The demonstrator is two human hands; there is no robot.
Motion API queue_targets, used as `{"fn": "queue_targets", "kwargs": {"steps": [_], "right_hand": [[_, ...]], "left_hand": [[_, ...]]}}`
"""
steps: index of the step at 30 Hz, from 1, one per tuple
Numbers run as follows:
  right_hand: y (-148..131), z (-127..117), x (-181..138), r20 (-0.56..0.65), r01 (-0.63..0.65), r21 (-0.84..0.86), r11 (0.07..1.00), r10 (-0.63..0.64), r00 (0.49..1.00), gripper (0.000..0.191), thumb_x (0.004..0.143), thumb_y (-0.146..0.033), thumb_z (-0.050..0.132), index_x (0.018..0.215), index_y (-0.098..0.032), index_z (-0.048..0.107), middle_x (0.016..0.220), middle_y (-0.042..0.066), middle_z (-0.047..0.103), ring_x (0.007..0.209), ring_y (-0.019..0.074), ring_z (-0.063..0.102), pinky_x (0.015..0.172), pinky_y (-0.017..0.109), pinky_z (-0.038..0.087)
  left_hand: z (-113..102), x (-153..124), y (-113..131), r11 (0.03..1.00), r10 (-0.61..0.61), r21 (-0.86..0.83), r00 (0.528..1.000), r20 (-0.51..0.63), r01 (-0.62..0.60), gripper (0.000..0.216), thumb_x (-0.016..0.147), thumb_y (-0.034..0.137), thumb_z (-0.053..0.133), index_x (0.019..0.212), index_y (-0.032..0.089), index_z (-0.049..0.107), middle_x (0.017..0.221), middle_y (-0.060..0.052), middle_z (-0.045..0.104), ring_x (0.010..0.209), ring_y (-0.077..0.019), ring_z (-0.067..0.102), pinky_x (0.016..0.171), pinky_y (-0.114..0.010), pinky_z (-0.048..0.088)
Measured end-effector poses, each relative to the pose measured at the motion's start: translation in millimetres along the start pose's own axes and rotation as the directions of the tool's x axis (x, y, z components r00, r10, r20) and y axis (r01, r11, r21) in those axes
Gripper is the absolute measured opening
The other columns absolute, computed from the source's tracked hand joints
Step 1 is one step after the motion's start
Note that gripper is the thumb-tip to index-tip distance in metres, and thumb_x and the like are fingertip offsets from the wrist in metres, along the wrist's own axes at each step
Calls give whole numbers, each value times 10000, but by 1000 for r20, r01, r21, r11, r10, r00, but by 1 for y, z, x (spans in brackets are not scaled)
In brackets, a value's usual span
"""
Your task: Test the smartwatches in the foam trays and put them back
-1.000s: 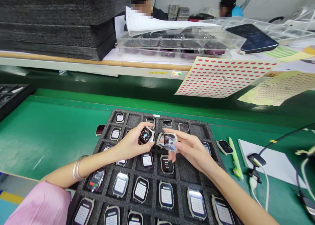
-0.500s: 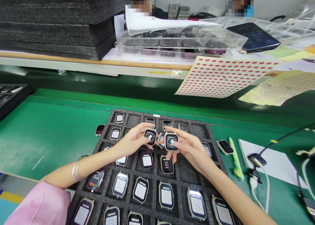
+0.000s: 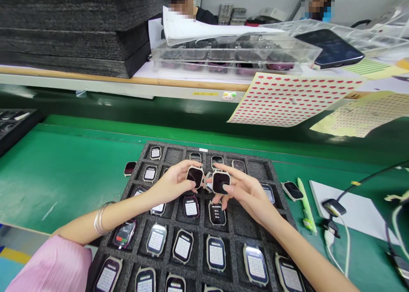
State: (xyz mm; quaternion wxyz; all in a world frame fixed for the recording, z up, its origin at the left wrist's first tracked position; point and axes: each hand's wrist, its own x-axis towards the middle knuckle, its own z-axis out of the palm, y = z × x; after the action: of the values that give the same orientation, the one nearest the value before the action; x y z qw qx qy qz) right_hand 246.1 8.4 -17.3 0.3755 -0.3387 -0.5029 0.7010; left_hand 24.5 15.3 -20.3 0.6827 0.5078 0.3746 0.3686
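My left hand is closed round a square smartwatch without straps, its thumb on the lower part of the dark screen. A similar smartwatch is gripped in my right hand, the thumb at the screen's lower right. Both are held side by side over a black foam tray. Many compartments of the tray hold smartwatches, most with lit white screens, such as the watch below my hands. One watch just under my right fingers shows a dark list. Part of another watch shows between my hands.
On the green bench, a watch, a green pen, a white pad and cables lie to the right. Another watch lies left of the tray. Above, a shelf carries stacked black foam, clear trays and a phone. Two people sit beyond.
Both held watches' screens have gone from a lit dial face to dark. My hands have hardly moved.
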Motion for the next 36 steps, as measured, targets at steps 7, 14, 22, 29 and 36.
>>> {"fn": "queue_targets", "kwargs": {"steps": [7, 14, 22, 29, 36], "right_hand": [[-1, -4, -1, 57, 10, -15, 1000, -9, 998, 388, 877, -231, 653, 1258, -196, 585, 782, 60, 714, 650, 178, 670, 588, 281, 555], [1, -9, -1, 81, -7, -6, 1000, 8, 997, 453, 857, -255, 687, 1291, -201, 565, 769, 56, 706, 629, 182, 659, 581, 302, 554], [1, -5, -1, 82, 3, -9, 1000, -2, 997, 488, 850, -297, 695, 1301, -173, 555, 738, 62, 700, 593, 182, 651, 532, 290, 534], [2, -11, -2, 70, -1, -13, 1000, 2, 998, 455, 854, -264, 691, 1284, -172, 575, 701, 45, 689, 578, 173, 644, 563, 292, 534], [1, -9, -1, 67, -1, 6, 1000, 1, 998, 442, 852, -268, 694, 1274, -189, 586, 720, 46, 684, 584, 171, 638, 547, 282, 527]], "left_hand": [[-2, -3, -5, 956, 90, 284, 995, -46, -73, 433, 767, 150, 602, 1190, 184, 514, 806, 15, 537, 702, -132, 520, 674, -262, 447], [-2, -6, -4, 922, 125, 372, 992, -25, -107, 412, 774, 135, 564, 1179, 193, 514, 730, 36, 488, 645, -129, 472, 624, -244, 406], [-1, -8, -7, 881, 184, 447, 983, -21, -155, 428, 787, 145, 569, 1206, 207, 505, 851, -3, 573, 736, -155, 547, 673, -251, 453], [-1, -8, -3, 867, 163, 475, 987, 6, -147, 392, 791, 149, 569, 1175, 195, 505, 979, -23, 602, 832, -166, 561, 759, -260, 450], [-1, -7, -4, 877, 199, 444, 980, 9, -183, 416, 810, 133, 551, 1214, 200, 482, 930, -9, 590, 815, -155, 552, 770, -258, 442]]}}
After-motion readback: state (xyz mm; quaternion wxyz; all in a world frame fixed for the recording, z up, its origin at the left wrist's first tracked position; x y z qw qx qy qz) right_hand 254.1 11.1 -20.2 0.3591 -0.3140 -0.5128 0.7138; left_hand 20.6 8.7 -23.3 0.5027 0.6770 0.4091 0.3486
